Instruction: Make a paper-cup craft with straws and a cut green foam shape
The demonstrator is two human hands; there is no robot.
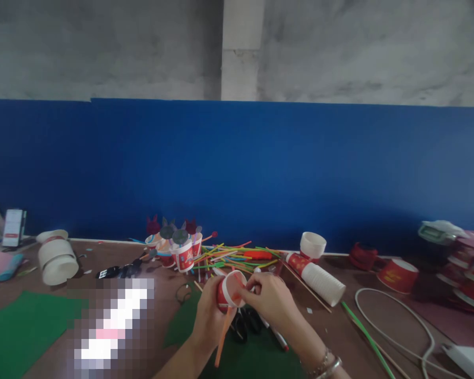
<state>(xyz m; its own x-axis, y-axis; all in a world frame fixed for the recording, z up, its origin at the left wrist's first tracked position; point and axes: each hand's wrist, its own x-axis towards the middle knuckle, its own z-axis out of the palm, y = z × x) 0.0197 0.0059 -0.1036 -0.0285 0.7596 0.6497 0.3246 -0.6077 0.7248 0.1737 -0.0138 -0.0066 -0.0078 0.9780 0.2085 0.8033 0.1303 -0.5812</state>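
Note:
My left hand (208,305) is wrapped round a small red paper cup (222,296) with a white rim, its mouth tilted toward my right hand. An orange straw or stick (221,342) slants down from the cup's near side. The closed fingertips of my right hand (272,299) reach into the cup's mouth; what they pinch is hidden. Below the hands lie black-handled scissors (240,327), a white marker with a red tip (279,339) and a dark green sheet (256,363).
Decorated paper cups (184,256) and several coloured sticks (237,255) stand and lie at the back. Stacked cups (324,284) lie at right, near a white cable (414,313). White bowls (58,260), a green sheet (31,331) and a phone (13,227) are at left.

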